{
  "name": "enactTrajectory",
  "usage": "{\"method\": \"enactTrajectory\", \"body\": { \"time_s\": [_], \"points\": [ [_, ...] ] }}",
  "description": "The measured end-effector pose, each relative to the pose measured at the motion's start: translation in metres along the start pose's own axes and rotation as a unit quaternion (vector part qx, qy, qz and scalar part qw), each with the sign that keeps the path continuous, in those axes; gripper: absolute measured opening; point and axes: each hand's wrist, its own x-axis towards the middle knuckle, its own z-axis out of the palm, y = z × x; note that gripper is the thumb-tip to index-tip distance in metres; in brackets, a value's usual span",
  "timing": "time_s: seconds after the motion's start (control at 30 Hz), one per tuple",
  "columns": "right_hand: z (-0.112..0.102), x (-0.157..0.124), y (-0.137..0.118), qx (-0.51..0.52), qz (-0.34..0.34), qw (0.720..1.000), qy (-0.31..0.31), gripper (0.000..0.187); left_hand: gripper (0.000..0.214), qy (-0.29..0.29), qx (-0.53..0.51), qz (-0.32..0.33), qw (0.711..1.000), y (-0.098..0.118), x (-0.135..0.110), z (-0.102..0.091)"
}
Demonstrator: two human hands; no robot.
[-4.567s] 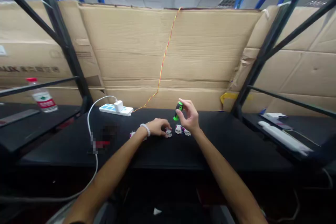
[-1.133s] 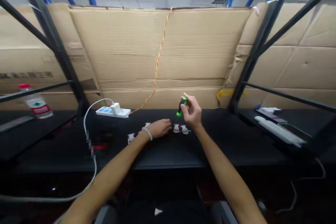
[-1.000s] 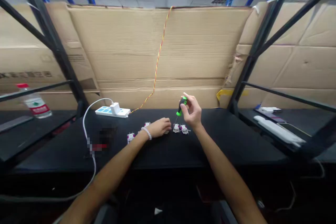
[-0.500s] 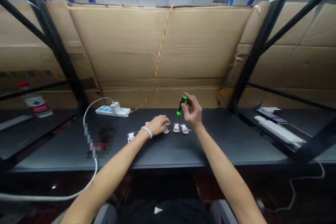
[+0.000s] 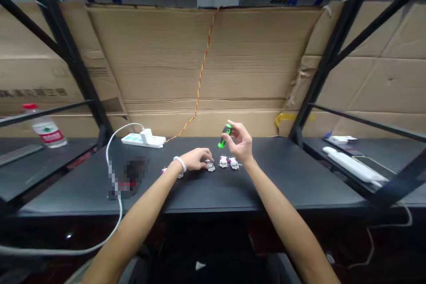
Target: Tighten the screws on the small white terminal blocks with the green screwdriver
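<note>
Right of the power strip (image 5: 155,142), this person's left grip (image 5: 195,159) is pinching a white part (image 5: 211,167), the right grip (image 5: 242,144) holding a screwdriver (image 5: 226,130).

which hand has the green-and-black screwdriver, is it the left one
No, the right hand holds the green-and-black screwdriver by its handle.

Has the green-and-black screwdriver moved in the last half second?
Yes. Judged against the white power strip, the green-and-black screwdriver in the right hand has shifted slightly left in the view, toward the strip.
</note>
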Motion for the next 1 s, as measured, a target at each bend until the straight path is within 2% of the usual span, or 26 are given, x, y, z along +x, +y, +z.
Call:
{"method": "enactTrajectory", "body": {
  "time_s": [0.43, 1.0],
  "points": [
    [0.012, -0.008, 0.002, 0.001, -0.009, 1.0, -0.029, 0.043, 0.018, 0.004, -0.011, 0.008, 1.0, 0.0, -0.001, 0.0],
    [0.01, -0.008, -0.001, -0.016, -0.023, 0.998, -0.049, 0.044, 0.017, 0.007, -0.032, -0.002, 0.999, 0.004, -0.001, 0.0]
  ]
}}
